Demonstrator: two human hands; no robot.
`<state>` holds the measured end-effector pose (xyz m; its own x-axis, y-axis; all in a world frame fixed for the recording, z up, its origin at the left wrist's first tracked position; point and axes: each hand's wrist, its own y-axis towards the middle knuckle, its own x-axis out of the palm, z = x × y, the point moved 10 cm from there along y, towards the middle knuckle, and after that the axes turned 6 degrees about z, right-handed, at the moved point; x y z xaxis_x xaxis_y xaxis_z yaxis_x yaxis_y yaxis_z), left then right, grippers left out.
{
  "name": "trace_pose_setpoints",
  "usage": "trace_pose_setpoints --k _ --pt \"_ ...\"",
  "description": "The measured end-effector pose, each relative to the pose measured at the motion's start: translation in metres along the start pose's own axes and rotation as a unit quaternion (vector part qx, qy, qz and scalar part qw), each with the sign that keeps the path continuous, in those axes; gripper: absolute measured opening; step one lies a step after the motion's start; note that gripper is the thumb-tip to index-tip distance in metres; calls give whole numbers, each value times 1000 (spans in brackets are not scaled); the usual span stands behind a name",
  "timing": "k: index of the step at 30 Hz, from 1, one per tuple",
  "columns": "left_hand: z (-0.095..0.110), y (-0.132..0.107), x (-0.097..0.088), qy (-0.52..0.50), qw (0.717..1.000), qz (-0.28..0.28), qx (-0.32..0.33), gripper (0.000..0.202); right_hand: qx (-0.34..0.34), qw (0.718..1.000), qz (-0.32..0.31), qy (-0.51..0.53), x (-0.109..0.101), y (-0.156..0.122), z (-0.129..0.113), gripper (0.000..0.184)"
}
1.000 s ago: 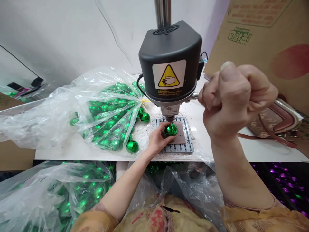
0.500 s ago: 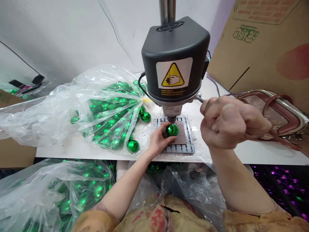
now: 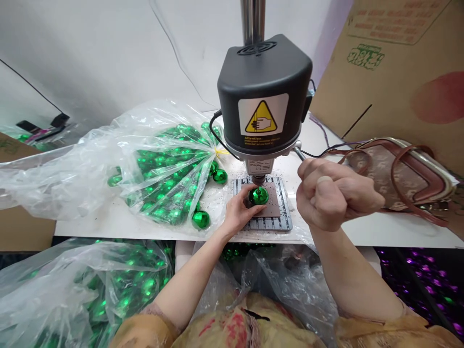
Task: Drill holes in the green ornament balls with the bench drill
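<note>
A black bench drill press [image 3: 264, 96] stands on the white table [image 3: 380, 229]. My left hand [image 3: 237, 212] is closed on a shiny green ball [image 3: 257, 195], holding it on a brown pad on the slotted metal base [image 3: 284, 220], right under the drill chuck [image 3: 258, 178]. My right hand [image 3: 335, 193] is a fist wrapped round the press's feed lever [image 3: 299, 153], low at the right of the machine head.
A clear plastic bag [image 3: 119, 159] of several green balls lies left of the press, with loose balls [image 3: 200, 220] beside it. Another bag of green balls [image 3: 79, 290] sits below the table edge. A brown handbag [image 3: 395, 176] and a cardboard box [image 3: 398, 72] stand at the right.
My right hand has swung the lever down from face height to table level beside the press. The left hand has kept the green ball in place under the chuck.
</note>
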<state>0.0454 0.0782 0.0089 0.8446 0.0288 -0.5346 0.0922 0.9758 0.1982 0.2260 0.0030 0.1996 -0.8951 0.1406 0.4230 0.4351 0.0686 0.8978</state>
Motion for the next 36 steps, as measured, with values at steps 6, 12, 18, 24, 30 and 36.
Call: trace_pose_setpoints --k 6,12,18,24,30,36 --pt "0 -1 -3 8 1000 12 3 56 -4 1000 -2 8 -2 -11 -3 41" --pt "-3 0 -3 -2 999 33 -28 59 168 982 81 -29 5 25 27 51" --pt "9 -44 -40 -5 987 152 43 52 249 967 58 6 25 52 46 42" --pt "13 -147 -26 251 900 22 357 36 239 969 53 29 24 50 46 42" --pt "-39 -174 8 433 830 -196 290 66 222 973 58 8 25 52 40 40" --pt "-31 -187 33 306 870 -297 246 62 233 971 58 19 24 51 41 38"
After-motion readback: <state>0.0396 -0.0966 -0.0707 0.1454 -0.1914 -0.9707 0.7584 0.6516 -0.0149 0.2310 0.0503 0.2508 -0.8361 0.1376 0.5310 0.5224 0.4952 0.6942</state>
